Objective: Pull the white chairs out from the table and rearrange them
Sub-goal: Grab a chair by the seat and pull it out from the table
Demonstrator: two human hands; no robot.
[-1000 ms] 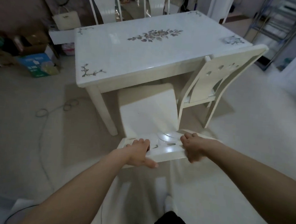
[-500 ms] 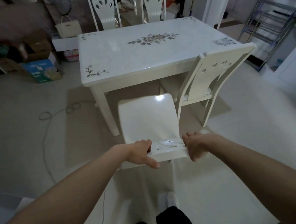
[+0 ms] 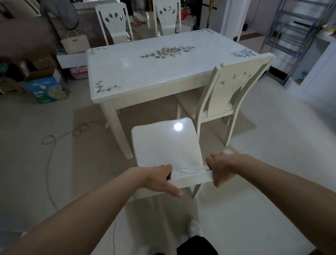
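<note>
While both hands, left (image 3: 159, 179) and right (image 3: 219, 167), clasp its top rail, the near white chair (image 3: 166, 147) stands clear of the surface (image 3: 167, 67); a second chair (image 3: 225, 93) remains tucked, two more (image 3: 115, 23) beyond.

Dim indoor light; glare spot on chair seat (image 3: 178, 126); blurred upper-left corner; wide-angle edge distortion.

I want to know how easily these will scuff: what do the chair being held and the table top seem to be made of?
The held chair looks like wood or board under glossy white lacquer; a sharp light glare sits on its seat. Both the left hand and right hand grip its top rail. The table top looks like polished stone or glass with floral inlay; reflections show, but which one is unclear.
</note>
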